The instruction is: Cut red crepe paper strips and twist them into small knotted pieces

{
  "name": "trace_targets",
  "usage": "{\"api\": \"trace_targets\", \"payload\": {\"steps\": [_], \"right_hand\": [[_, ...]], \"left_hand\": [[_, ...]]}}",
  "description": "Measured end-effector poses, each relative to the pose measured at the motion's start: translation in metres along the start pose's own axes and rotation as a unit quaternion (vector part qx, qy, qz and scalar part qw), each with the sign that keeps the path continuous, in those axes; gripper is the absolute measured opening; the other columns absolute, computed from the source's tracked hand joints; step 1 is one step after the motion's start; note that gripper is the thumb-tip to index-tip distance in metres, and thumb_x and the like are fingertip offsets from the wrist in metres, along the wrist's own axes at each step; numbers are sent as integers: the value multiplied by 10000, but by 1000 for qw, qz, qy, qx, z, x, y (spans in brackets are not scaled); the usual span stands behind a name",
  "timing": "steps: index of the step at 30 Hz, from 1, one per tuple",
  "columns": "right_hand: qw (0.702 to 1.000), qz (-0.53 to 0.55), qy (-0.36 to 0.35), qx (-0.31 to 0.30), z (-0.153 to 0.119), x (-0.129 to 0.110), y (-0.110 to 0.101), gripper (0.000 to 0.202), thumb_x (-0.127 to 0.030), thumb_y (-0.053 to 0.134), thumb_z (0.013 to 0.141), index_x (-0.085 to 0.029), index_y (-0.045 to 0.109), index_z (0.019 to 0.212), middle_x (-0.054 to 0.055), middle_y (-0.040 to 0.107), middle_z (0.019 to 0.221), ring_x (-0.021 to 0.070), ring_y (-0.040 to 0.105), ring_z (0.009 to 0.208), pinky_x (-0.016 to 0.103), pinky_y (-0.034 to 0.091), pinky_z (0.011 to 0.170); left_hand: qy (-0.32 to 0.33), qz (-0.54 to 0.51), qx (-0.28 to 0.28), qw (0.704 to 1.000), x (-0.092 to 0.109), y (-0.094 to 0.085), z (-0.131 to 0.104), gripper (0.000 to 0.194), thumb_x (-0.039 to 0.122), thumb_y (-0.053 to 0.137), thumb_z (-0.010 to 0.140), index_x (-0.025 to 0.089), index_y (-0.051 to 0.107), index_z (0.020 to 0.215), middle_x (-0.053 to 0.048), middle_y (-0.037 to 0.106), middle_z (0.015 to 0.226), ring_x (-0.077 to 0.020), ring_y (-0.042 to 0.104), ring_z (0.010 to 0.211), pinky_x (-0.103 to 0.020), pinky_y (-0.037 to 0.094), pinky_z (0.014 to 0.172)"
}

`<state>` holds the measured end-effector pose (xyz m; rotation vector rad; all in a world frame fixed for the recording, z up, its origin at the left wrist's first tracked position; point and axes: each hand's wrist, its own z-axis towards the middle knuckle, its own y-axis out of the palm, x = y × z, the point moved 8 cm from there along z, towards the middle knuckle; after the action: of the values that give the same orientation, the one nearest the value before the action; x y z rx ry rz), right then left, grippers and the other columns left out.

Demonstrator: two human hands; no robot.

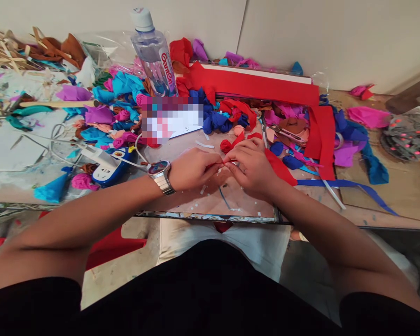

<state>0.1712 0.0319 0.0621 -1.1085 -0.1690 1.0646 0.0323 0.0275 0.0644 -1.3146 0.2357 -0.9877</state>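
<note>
Above the middle of the worktable (182, 203), my left hand (195, 169) and my right hand (251, 165) meet at the fingertips. Both hands are closed in a pinch on the end of a red strip (278, 168). The strip runs from between the fingers, behind my right hand, and down to the right. A metal wristwatch (161, 176) is on my left wrist. Just beyond my right hand lie small red fabric pieces (227, 145). The exact fold of the red material at the fingertips is too small to tell.
A water bottle (154, 56) stands behind a partly blurred phone (187, 122). A blue-white power strip (114, 170) with cables sits left. Coloured fabric flowers (98, 114) are piled around, a long red strip (252, 84) lies at the back, and a blue ribbon (350, 184) at right.
</note>
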Motion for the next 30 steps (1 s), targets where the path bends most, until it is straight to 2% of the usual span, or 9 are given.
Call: {"api": "trace_targets", "payload": {"steps": [6, 11, 17, 21, 26, 30], "right_hand": [[999, -6, 15, -36, 1, -2, 6, 102, -252, 526, 1060, -225, 614, 1015, 74, 758, 1080, 297, 615, 1105, 496, 317, 1022], [998, -2, 35, -51, 2, 1, 8, 131, -263, 482, 1067, -227, 593, 1009, 83, 751, 1085, 294, 597, 1099, 482, 314, 989], [999, 26, 25, -21, 0, 7, 3, 107, -292, 594, 1045, -240, 687, 1042, 49, 795, 1070, 287, 631, 1114, 497, 319, 1032], [1000, 27, 15, -7, 0, 5, 0, 81, -258, 627, 1012, -243, 700, 981, 33, 804, 1029, 286, 646, 1120, 512, 330, 1059], [999, 39, 26, -3, 1, 4, -1, 70, -237, 654, 960, -243, 697, 905, 34, 792, 955, 291, 649, 1094, 503, 373, 1014], [998, 53, 37, 10, 1, 6, -3, 98, -248, 639, 969, -238, 710, 901, 37, 794, 933, 289, 659, 1077, 500, 387, 993]], "left_hand": [[3, 22, 11, 1000, 0, 3, -1, 296, 322, 517, 1076, 196, 756, 957, -30, 720, 724, -168, 637, 640, -306, 341, 608], [-13, -47, 3, 999, -2, 4, 1, 234, 312, 579, 1044, 190, 755, 949, -1, 720, 724, -136, 600, 611, -283, 361, 622], [-26, -103, -6, 994, -4, 1, 3, 250, 294, 584, 1024, 176, 739, 868, 17, 689, 686, -105, 518, 570, -268, 354, 623], [-40, -126, -10, 991, -4, 1, 3, 238, 286, 592, 1011, 174, 741, 864, 25, 664, 670, -98, 489, 569, -265, 348, 630], [-61, -188, -51, 979, -7, 9, 2, 233, 301, 605, 971, 163, 703, 811, 22, 638, 674, -103, 498, 601, -255, 361, 620], [-81, -222, -73, 969, -11, 13, 1, 260, 305, 584, 987, 163, 692, 799, 33, 640, 650, -93, 504, 579, -240, 376, 615]]}}
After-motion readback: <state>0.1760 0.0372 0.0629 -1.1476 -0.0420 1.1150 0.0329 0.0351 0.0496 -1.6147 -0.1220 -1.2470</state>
